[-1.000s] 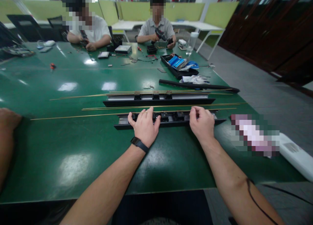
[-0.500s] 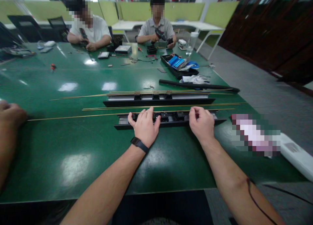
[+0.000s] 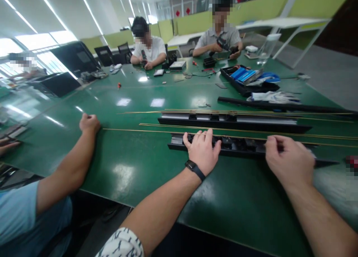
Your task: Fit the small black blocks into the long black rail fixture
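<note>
A black rail (image 3: 175, 145) with a silver channel and several black blocks lies in front of me. Over its left part rests my left hand (image 3: 203, 150), palm down with fingers spread, fingertips at a thin brass-coloured rod (image 3: 151, 131). My right hand (image 3: 291, 160) is closed in a pinch at the rail's right part, on the line of that rod; its fingertips are partly hidden. At the rod's far left end is a co-worker's closed hand (image 3: 89, 123). Behind lies a second black rail (image 3: 268, 126) with more thin rods along it.
Beyond the rails lie a black tube (image 3: 251, 104), white gloves (image 3: 275, 97) and a black tray (image 3: 237, 84) of blue packs. Two people (image 3: 151, 50) work with tools across the green table (image 3: 117, 152). A clear bottle (image 3: 267, 50) stands at the back right.
The view has swung left, bringing the co-worker's arm and blue sleeve into sight. My left hand stays spread over the rail, and my right hand stays pinched at the rail's right part.
</note>
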The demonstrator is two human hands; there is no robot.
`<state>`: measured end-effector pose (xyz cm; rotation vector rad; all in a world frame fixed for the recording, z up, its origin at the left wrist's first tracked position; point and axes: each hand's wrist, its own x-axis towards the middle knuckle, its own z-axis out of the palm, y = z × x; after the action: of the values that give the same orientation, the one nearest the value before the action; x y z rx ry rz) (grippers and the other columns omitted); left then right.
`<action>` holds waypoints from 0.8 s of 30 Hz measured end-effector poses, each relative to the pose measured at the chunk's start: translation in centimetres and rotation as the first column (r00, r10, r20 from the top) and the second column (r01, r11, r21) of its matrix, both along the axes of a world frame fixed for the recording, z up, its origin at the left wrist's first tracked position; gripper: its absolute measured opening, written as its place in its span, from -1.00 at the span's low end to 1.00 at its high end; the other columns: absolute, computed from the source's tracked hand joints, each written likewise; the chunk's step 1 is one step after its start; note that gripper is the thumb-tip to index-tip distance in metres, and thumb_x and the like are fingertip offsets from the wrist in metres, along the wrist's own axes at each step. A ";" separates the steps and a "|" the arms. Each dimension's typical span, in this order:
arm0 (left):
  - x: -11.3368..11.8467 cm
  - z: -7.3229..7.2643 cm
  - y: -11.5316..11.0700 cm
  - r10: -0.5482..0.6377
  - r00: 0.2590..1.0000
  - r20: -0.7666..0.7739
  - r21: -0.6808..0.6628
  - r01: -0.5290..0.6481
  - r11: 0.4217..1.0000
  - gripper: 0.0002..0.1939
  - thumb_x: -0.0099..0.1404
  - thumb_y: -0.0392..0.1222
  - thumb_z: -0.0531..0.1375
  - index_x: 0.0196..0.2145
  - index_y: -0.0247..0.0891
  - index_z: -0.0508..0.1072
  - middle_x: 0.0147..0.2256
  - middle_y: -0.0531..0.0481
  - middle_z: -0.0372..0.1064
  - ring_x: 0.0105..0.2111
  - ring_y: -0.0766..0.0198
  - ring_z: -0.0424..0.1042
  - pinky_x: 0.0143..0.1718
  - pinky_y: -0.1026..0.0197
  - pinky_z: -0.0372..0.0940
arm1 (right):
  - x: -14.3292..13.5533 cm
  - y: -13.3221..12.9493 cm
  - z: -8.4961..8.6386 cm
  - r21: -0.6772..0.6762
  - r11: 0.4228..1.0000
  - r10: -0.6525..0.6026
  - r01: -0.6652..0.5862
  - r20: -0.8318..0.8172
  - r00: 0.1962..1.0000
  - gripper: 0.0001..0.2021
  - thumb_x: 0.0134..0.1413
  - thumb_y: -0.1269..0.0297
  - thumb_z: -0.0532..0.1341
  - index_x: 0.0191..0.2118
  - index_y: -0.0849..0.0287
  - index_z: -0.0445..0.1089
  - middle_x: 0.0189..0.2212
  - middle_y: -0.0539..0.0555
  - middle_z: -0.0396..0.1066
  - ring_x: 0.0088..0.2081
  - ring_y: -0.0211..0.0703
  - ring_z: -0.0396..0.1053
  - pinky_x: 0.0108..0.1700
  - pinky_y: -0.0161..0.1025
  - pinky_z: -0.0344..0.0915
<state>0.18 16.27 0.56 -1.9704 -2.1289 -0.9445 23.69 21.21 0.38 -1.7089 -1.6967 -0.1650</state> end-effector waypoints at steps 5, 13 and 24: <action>0.0 0.1 -0.1 -0.006 1.000 0.000 -0.014 0.006 1.000 -0.56 0.51 0.07 0.12 0.25 -0.06 0.39 0.10 -0.10 0.56 0.24 0.05 0.40 0.45 -0.34 -0.26 | -0.1 0.4 -0.4 0.001 1.000 0.001 -0.001 -0.013 1.000 -0.78 0.15 0.09 0.14 -0.32 0.05 0.49 -0.46 0.18 0.44 -0.32 0.08 0.37 -0.25 -0.02 0.17; 0.0 -0.2 0.1 0.007 0.999 -0.034 -0.009 -0.008 1.000 -0.55 0.51 0.10 0.09 0.25 -0.05 0.39 0.12 -0.12 0.56 0.24 0.03 0.41 0.43 -0.35 -0.21 | -0.2 0.3 -0.8 0.060 0.998 0.031 -0.032 0.009 0.999 -0.72 0.17 0.07 0.14 -0.24 0.09 0.54 -0.40 0.20 0.53 -0.27 0.11 0.44 -0.20 -0.03 0.22; -0.1 -0.7 0.3 -0.019 1.000 0.016 0.036 0.019 0.999 -0.57 0.50 0.04 0.13 0.24 -0.08 0.42 0.07 -0.15 0.58 0.20 -0.02 0.44 0.44 -0.38 -0.32 | -0.4 -0.1 -0.6 0.044 0.998 0.035 -0.034 -0.005 0.999 -0.68 0.31 0.10 0.09 -0.19 0.15 0.54 -0.36 0.17 0.55 -0.25 0.02 0.42 -0.12 -0.08 0.24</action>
<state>0.12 16.58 -0.14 -1.9763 -2.0902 -0.9978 23.30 21.07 -0.26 -1.6457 -1.7048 -0.1797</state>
